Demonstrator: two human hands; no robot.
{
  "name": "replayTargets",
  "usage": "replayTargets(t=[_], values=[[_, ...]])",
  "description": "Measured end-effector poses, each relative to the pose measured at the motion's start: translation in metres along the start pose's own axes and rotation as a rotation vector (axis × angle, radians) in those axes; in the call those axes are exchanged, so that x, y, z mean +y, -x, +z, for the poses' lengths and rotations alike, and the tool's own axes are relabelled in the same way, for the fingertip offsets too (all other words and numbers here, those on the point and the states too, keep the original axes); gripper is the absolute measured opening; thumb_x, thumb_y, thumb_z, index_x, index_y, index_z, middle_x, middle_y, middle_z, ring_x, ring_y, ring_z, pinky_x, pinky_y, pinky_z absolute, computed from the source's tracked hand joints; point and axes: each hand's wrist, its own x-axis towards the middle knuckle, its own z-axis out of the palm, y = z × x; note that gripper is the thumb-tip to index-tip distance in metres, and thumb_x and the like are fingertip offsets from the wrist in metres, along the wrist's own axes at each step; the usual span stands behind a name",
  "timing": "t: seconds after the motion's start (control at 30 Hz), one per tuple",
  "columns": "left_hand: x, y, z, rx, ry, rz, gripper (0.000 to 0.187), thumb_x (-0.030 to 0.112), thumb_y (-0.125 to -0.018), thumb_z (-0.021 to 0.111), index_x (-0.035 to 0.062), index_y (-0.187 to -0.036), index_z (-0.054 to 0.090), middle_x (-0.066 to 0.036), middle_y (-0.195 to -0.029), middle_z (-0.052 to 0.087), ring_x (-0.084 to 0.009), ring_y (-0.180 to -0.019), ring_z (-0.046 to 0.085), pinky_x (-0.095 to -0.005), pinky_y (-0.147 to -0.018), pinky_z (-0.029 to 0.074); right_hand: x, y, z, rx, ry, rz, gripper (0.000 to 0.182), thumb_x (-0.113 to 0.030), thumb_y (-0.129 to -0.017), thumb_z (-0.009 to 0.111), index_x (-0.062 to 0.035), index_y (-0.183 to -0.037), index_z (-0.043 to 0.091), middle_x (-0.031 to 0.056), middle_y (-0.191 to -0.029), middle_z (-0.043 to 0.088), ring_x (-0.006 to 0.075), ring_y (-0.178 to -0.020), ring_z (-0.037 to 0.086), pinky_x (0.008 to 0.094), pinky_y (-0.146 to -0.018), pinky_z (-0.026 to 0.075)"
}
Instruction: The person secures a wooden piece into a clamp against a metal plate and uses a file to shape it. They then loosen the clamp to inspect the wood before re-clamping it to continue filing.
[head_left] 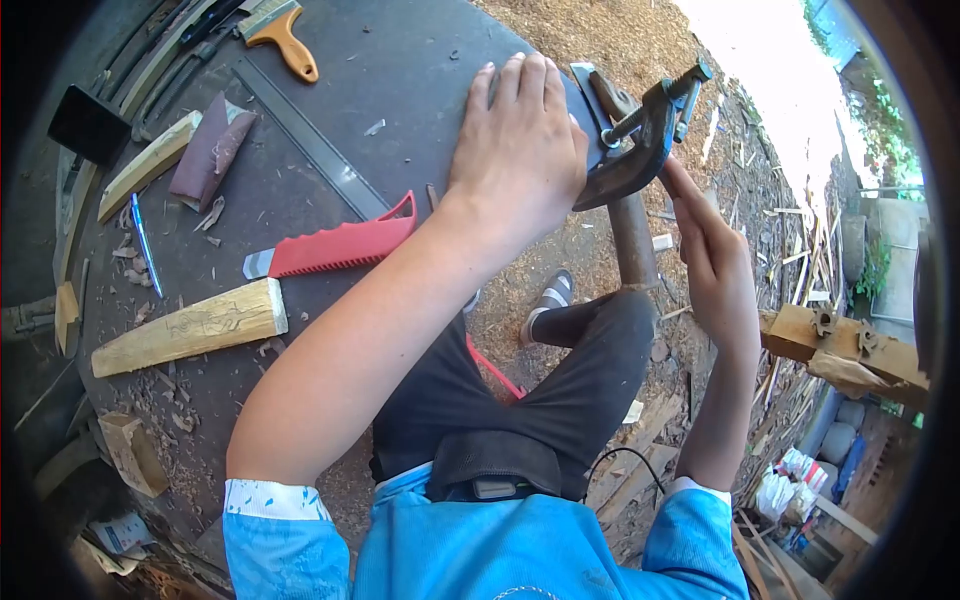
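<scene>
On the dark tabletop (400, 70), a wooden block (190, 328) at nine o'clock and a red-handled saw (335, 245) lie left of the left hand (520, 145), which presses flat, fingers spread, at the rim. Touching it at three o'clock, the rusty clamp (640, 135) bites the tabletop edge. The right hand (715, 265), fingers extended, touches the clamp's underside over the shavings-strewn ground.

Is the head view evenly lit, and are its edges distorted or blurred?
Head view: not evenly lit; the ground at top right is overexposed by sun, while the table is in softer shade. Fisheye bending and dark corners frame it. The left hand, right hand and clamp look sharp.
</scene>
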Motion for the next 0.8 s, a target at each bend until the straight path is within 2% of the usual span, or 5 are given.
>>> replayTargets(t=[0.2,0.47,0.6,0.7,0.8], values=[[-0.001,0.002,0.002,-0.004,0.018,0.031,0.052,0.024,-0.107,0.045,-0.0116,-0.145,0.051,-0.025,-0.146,0.054,-0.0368,-0.144,0.047,-0.0491,-0.126,0.03,-0.001,-0.08,0.014,-0.25,0.191,0.276,0.043,-0.02,-0.11,0.051,-0.004,-0.15,0.059,0.0221,-0.136,0.07,0.035,-0.131,0.066,0.0438,-0.109,0.052],[0.0,0.001,0.0,-0.034,0.004,0.007,0.053,0.024,-0.107,0.046,-0.0115,-0.146,0.05,-0.025,-0.148,0.052,-0.0373,-0.143,0.048,-0.0501,-0.125,0.031,-0.008,0.003,-0.001,-0.047,0.023,0.119,0.043,-0.015,-0.112,0.046,-0.0104,-0.153,0.058,0.0188,-0.141,0.068,0.031,-0.136,0.063,0.0446,-0.113,0.05],[0.001,0.0,0.001,-0.016,0.024,0.032,0.053,0.024,-0.107,0.047,-0.0124,-0.145,0.05,-0.025,-0.148,0.052,-0.0382,-0.143,0.047,-0.0494,-0.125,0.031,0.007,-0.069,0.025,-0.154,0.068,0.154,0.043,-0.017,-0.111,0.05,-0.0099,-0.152,0.059,0.0212,-0.134,0.072,0.0343,-0.127,0.069,0.0457,-0.11,0.051],[-0.002,0.004,-0.002,-0.037,0.037,0.017,0.054,0.023,-0.106,0.047,-0.0134,-0.145,0.049,-0.027,-0.148,0.051,-0.0392,-0.144,0.047,-0.0489,-0.125,0.032,0.013,-0.071,0.025,-0.111,0.003,-0.018,0.041,-0.018,-0.109,0.053,-0.0066,-0.148,0.061,0.025,-0.128,0.073,0.0381,-0.123,0.07,0.0466,-0.106,0.053],[0.002,-0.001,0.0,-0.026,0.028,-0.001,0.055,0.023,-0.106,0.048,-0.0146,-0.146,0.048,-0.029,-0.149,0.05,-0.0399,-0.144,0.046,-0.0491,-0.125,0.031,0.009,-0.042,0.014,-0.105,0.017,0.094,0.041,-0.018,-0.109,0.052,-0.0051,-0.147,0.062,0.0263,-0.126,0.073,0.0401,-0.122,0.07,0.0474,-0.105,0.053]])
